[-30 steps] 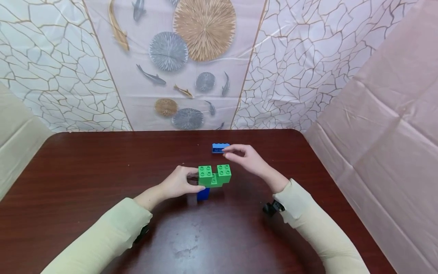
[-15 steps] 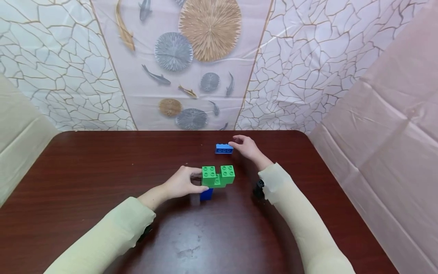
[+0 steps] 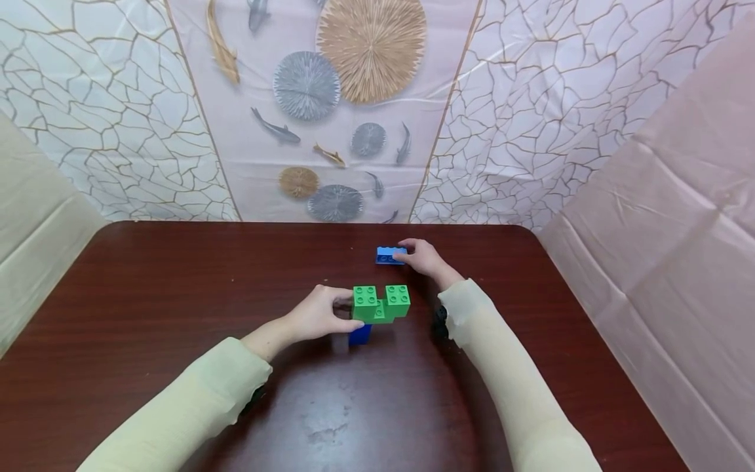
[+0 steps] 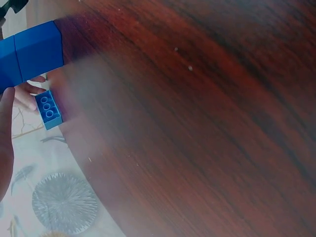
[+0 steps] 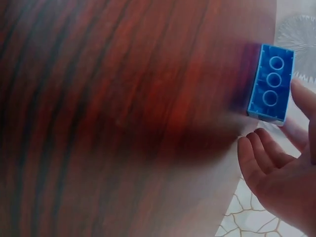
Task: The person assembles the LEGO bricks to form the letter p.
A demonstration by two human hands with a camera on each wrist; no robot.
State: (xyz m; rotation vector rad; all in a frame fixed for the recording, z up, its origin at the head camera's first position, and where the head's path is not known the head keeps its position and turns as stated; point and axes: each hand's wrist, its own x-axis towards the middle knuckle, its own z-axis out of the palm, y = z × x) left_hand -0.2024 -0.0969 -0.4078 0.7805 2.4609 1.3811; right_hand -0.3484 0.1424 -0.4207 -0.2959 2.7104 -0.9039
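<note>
Holding the green block stack (image 3: 381, 303) with my left hand (image 3: 318, 316), fingers curled round its left side, I see it stands on a narrow dark blue block (image 3: 359, 334) at the middle of the worktop (image 3: 147, 295). My right hand (image 3: 426, 257) touches the light blue brick (image 3: 390, 255) lying further back; whether its fingers already pinch it, I cannot tell. I judge the stack is top-heavy: pressing a brick onto the overhanging right side could tip it. The brick could also slide away.
</note>
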